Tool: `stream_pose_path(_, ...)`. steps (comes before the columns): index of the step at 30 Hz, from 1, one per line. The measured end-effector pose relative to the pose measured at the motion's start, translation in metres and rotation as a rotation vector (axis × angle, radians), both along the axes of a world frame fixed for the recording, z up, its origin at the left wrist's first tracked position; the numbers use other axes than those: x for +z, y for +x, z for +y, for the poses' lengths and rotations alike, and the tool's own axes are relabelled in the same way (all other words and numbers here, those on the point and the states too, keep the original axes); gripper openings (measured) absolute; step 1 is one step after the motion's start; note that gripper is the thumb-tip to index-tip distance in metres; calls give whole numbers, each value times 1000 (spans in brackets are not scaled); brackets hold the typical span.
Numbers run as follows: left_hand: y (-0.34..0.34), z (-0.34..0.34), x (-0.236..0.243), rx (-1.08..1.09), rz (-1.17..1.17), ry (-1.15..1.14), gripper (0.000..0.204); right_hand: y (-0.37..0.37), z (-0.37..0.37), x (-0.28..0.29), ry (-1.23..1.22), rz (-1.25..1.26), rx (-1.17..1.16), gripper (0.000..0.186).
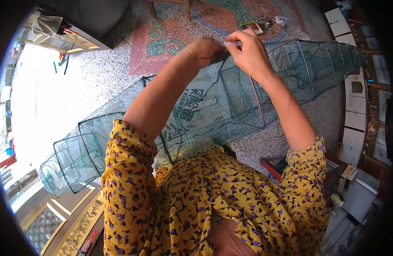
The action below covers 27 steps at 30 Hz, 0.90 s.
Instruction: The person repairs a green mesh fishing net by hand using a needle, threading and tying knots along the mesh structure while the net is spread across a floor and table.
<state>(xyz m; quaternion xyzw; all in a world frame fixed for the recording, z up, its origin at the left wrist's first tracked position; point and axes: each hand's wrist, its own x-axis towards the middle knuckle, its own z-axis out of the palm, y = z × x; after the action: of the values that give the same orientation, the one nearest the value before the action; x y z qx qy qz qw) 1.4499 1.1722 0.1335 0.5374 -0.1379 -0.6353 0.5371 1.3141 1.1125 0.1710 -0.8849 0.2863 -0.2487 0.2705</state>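
Note:
A long green mesh fish trap [243, 100] with dark rectangular hoops stretches across in front of me, from lower left to upper right. It tapers at its far right end. At its upper edge, near the middle, my left hand [203, 50] is closed on a dark part of a hoop and the mesh. My right hand [252, 55] meets it there, thumb and forefinger pinched together against the left fingertips. Whatever thin thing sits between the right fingers is too small to make out. Through the mesh, a pale sheet with green printing [190, 106] shows.
The speckled floor [107, 70] has a red and green patterned inlay [156, 47]. Wooden stool legs [170, 6] stand at the top, with small items and a plastic bag [281, 20] nearby. White cabinets [354, 121] line the right; a gold-trimmed cabinet [73, 40] stands upper left.

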Motion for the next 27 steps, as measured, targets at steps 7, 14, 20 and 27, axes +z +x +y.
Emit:
stream_pose_path(7, -6, 2, 11, 9, 74, -67, 20, 24, 2, 27, -346, 410, 35, 15)
stream_pose_path(14, 8, 12, 6, -62, -212, -370, 24, 83, 11, 83, 160, -536, 457, 18)
stream_pose_path(20, -2, 16, 36, -300, -296, -656, 22, 37, -6, 175, 289, -928, 571, 16)
stream_pose_path(27, 36, 74, 68, -238, -675, -528, 21, 27, 15, 166, 322, -738, 694, 20)
